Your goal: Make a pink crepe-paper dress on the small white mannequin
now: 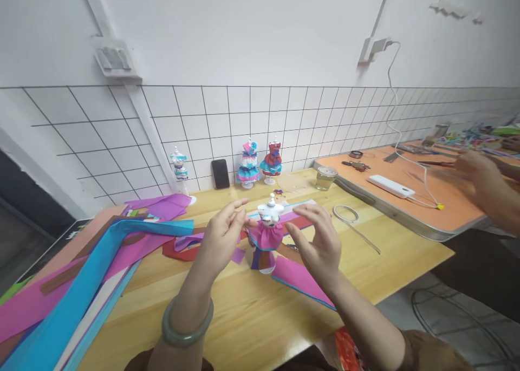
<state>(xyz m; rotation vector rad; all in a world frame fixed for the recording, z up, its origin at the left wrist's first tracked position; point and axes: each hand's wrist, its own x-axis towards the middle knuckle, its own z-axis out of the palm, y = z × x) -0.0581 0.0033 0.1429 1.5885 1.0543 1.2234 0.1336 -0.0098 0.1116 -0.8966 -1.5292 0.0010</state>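
In the head view, a small white mannequin (271, 213) with a pink ruffled skirt (267, 236) stands upright on the bench (162, 317). Just left of it, the left hand (221, 233) is loosely curled, its thumb close to its fingers; whether it pinches or touches anything I cannot tell. Just right of it, the right hand (319, 238) is open, fingers curved and thumb apart, with nothing visible in its grasp. Behind the mannequin, 3 other mannequins (248, 168) and a phone (220, 174) stand by the tiled wall (215, 122); left of it lie long coloured strips (93, 273); right of it, a looped cord (368, 242)
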